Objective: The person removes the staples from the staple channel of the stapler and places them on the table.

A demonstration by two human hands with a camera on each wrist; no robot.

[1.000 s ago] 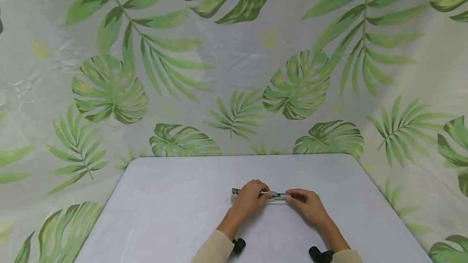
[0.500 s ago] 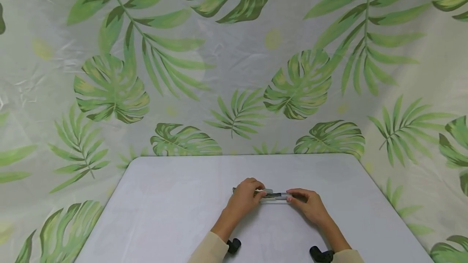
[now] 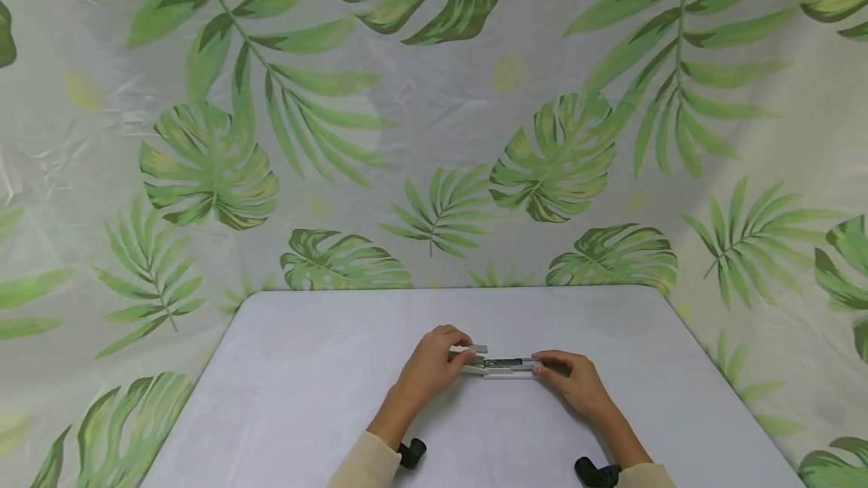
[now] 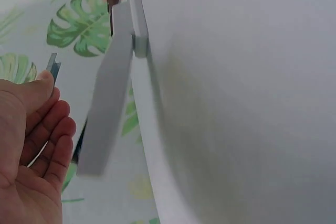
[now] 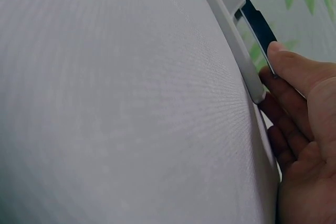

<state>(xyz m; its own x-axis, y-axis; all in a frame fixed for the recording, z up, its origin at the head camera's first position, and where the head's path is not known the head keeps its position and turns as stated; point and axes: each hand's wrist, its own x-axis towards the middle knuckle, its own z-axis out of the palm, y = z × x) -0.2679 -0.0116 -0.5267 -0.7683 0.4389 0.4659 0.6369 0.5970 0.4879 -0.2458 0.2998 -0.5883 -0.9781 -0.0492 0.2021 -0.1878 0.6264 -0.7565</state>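
A pale grey stapler [image 3: 505, 364] lies lengthwise across the table, its top arm swung back to the left and its dark inner rail exposed. My left hand [image 3: 429, 361] is over its left end and pinches a short metal staple strip [image 4: 54, 67] between thumb and fingers. In the left wrist view that strip is apart from the swung-back arm [image 4: 107, 103]. At the stapler's other end, my right hand [image 3: 575, 381] pinches the tip of the rail, with the thumb on top in the right wrist view. Part of the swung-back arm is hidden behind my left hand in the head view.
The white-covered table [image 3: 305, 382] spreads out around both hands. Behind it hangs a leaf-patterned curtain [image 3: 434, 119]. A black wrist mount [image 3: 412, 452] sits at my left sleeve, and another mount [image 3: 595, 471] at my right.
My left hand has moved left along the stapler with the staple strip, uncovering more of the rail. My right hand has stayed at the right end.
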